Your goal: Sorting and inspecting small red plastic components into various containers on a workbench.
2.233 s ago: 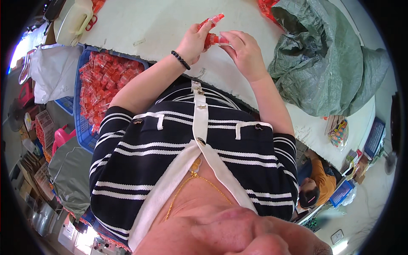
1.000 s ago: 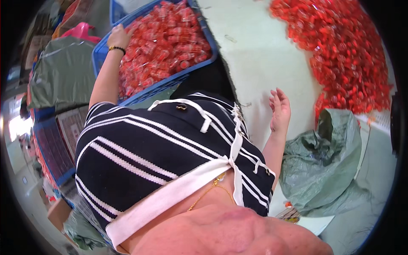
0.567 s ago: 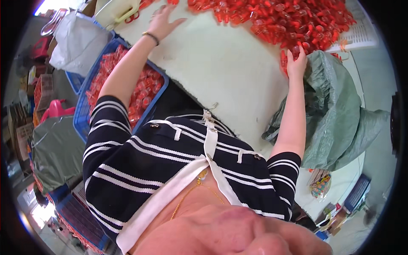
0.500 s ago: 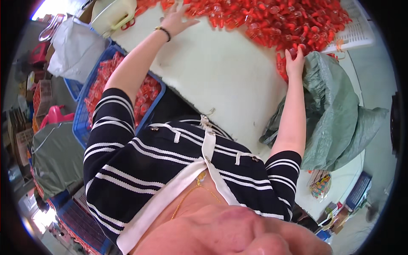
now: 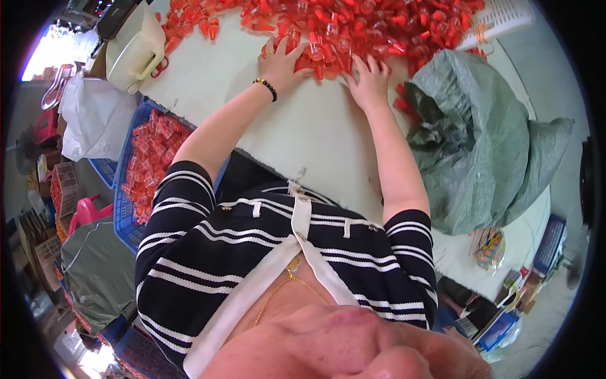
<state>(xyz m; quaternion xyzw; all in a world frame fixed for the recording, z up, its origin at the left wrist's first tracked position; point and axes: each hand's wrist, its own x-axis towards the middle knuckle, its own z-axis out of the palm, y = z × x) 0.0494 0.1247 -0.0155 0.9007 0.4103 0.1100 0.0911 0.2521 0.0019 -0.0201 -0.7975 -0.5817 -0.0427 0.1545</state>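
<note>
A large heap of small red translucent plastic pieces [image 5: 379,28], many with tapered ends, lies across the far side of the pale table [image 5: 315,139]. At the heap's near edge is my left hand [image 5: 282,66], palm down, its spread fingertips touching several pieces. My right hand [image 5: 368,84] lies a little to the right, fingers apart against the same edge. Neither hand has visibly closed round a piece. Beside my right forearm sits a crumpled green woven sack [image 5: 499,151], its mouth facing the heap with a few red pieces next to it.
A blue basket [image 5: 126,221] with more red pieces stands left of the table, near a white plastic bag [image 5: 98,123]. On the far left corner is a cream jug-like container [image 5: 134,62]. A white perforated tray [image 5: 505,19] lies at the far right.
My right hand has left the heap's right side beside the sack and moved left. My left hand has moved right and nearer. Both hands now meet the heap's near edge.
</note>
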